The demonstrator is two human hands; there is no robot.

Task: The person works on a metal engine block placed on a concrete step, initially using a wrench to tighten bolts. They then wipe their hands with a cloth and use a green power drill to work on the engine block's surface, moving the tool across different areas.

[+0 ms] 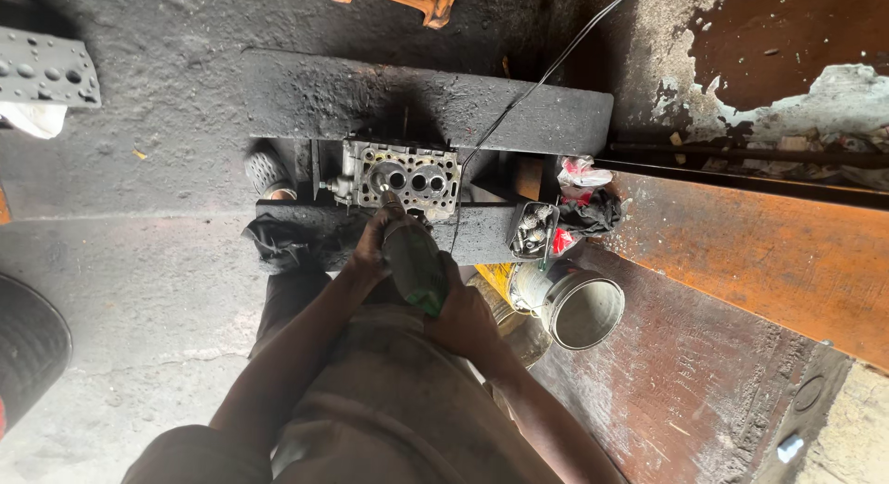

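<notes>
Both hands are closed round a dark green, grime-coated cylindrical power tool (414, 262), held at a slant over the near edge of a low, blackened, soot-crusted work bench (426, 100). The left hand (375, 238) grips the front of the tool body, fingers wrapped tight; the right hand (463, 319) clasps the rear end, likewise fully closed. The tool's nose meets a grey cast-metal cylinder head (403, 178) with a row of round ports, at the leftmost port — whether the tip actually touches the metal cannot be told. The cylinder head sits in the gap between the bench's thick far slab and its narrower near rail, about midway along. A thin black cable (537, 81) runs from the bench's far right corner down toward the tool. At the right end of the near rail stands a small dark tray of metal springs (532, 228), with a black rag (593, 213) just beside it. Below the near right corner, on the floor, rests an open round metal can (582, 303). A grey perforated metal plate (46, 69) lies well apart, far left.
</notes>
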